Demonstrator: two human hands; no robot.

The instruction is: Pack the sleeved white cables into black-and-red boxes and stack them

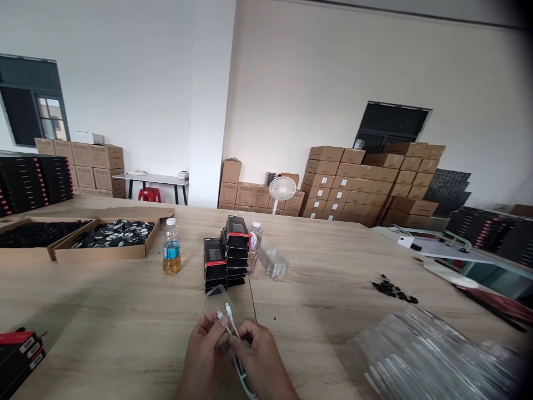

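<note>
My left hand [202, 350] is closed, its thumb and fingers pinching a clear plastic piece [215, 297] and one white plug of a cable. My right hand [264, 355] is closed around the same white charging cable [241, 375], which has a loop hanging below it. The cable's other plug points up between the hands. Just beyond them, black boxes [215, 264] stand in stacks on the wooden table [125, 311]. Part of the cable is hidden by my fingers.
A bottle of amber liquid [171, 250] stands left of the boxes, and a clear bottle [255, 244] right of them. Clear plastic cases [275, 263] lie nearby. Open cartons [104, 253] sit left; small black parts [393, 290] and plastic trays [425, 355] lie right.
</note>
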